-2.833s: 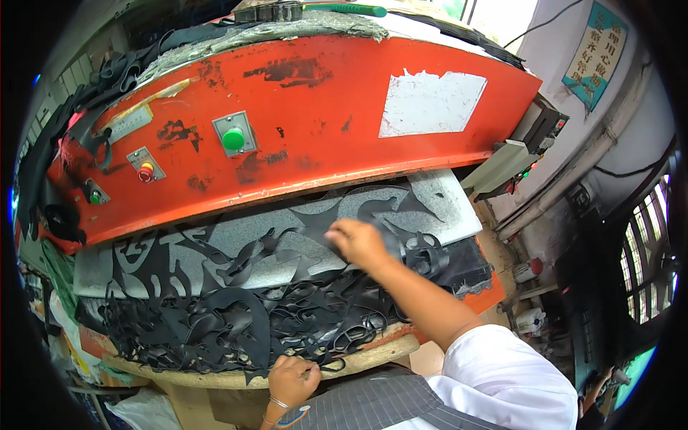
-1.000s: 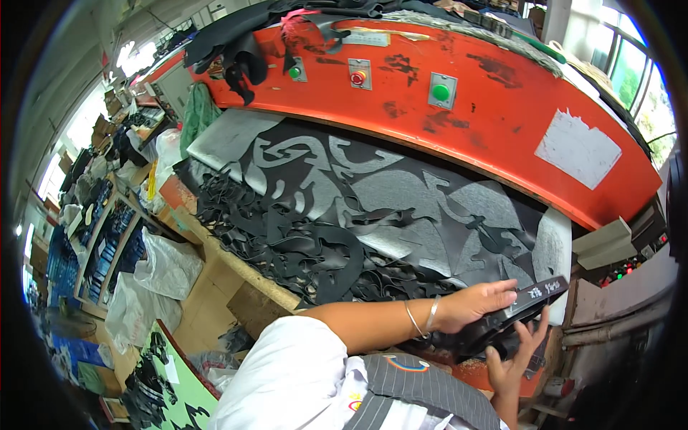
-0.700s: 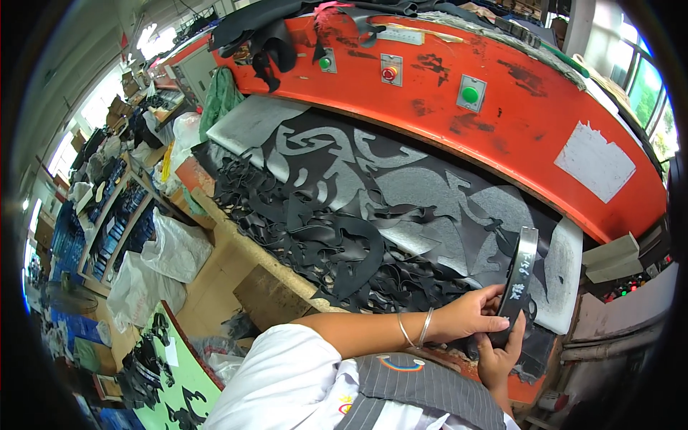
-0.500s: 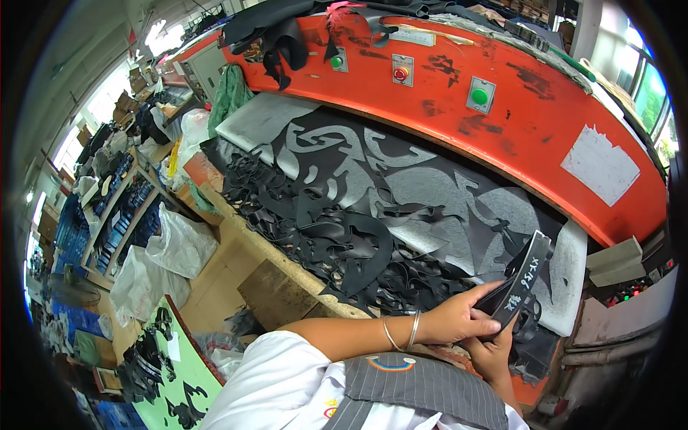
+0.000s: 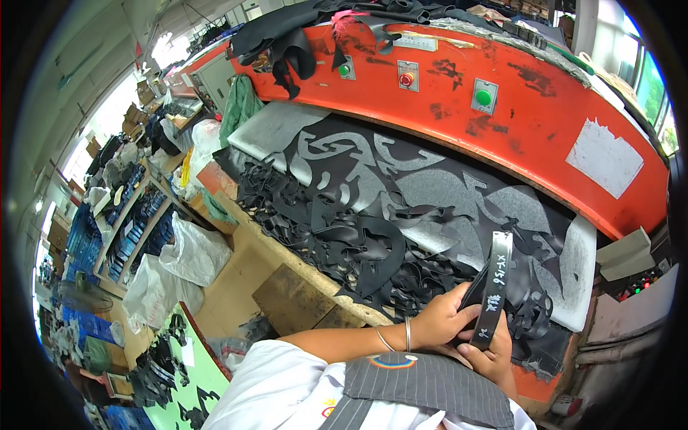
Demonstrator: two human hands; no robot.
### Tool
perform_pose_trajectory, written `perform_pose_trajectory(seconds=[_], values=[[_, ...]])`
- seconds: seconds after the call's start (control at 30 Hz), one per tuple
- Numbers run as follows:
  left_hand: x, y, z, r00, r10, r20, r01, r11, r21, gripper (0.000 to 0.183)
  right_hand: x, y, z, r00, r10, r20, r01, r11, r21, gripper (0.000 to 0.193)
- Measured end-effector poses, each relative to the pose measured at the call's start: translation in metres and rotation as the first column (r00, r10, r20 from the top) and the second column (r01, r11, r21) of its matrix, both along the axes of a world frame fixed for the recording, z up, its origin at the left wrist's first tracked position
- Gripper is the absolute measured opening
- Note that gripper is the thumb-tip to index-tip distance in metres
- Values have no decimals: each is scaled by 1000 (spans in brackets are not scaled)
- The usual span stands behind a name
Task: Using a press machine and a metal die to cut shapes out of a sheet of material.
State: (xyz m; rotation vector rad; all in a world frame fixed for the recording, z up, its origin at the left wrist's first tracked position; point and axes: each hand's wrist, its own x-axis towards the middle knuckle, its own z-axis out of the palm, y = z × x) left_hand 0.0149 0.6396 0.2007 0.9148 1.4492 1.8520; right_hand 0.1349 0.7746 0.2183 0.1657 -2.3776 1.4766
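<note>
In front of me I hold a dark metal cutting die (image 5: pixel 494 287), a narrow band standing on end with white handwritten marks on its outer side. My left hand (image 5: pixel 443 317), with two silver bangles at the wrist, is closed round its left side. My right hand (image 5: pixel 494 352) grips its lower end from the right. Something dark, perhaps the die's other wall, shows behind my left fingers. Just beyond lies a black sheet (image 5: pixel 423 154) with cut-out shapes, over a pale cutting board (image 5: pixel 573 287). A heap of black offcuts (image 5: pixel 337 236) lies to its left and nearer me.
A red press beam (image 5: pixel 530 93) with green and red buttons crosses behind the board. Black material (image 5: pixel 290 54) hangs over its top. White sacks (image 5: pixel 193 254) and a shelf rack (image 5: pixel 132 236) stand at left. A green table (image 5: pixel 183 365) with black pieces is at lower left.
The die has swung from leaning right to nearly upright and moved slightly left and nearer. Both hands have turned with it, and the right hand's fingers now show more. The view has shifted a little.
</note>
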Motion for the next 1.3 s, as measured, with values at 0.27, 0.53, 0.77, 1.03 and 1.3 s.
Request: perform_pose_trajectory(seconds=[0.27, 0.53, 0.77, 1.03, 1.3], values=[[-41, -57, -13, 651, -260, 713, 193, 965, 175, 15, 26, -34, -9, 982, -184, 40, 164, 734, -659, 40], [-190, -259, -27, 689, 602, 402, -642, 765, -46, 20, 11, -57, -1, 850, -492, 187, 515, 705, -488, 18], [-296, -330, -5, 410, 338, -847, -837, 509, -201, 31, -9, -48, -21, 841, -256, 476, -196, 675, 711, 34], [-379, -327, -85, 602, -349, -718, -594, 406, -695, 48, -87, -67, 24, 842, -314, 440, -186, 595, 782, 50], [-409, -345, -101, 488, -297, -821, -593, 578, -561, 24, -273, -133, -24, 968, -138, 212, -49, 720, 692, 64]])
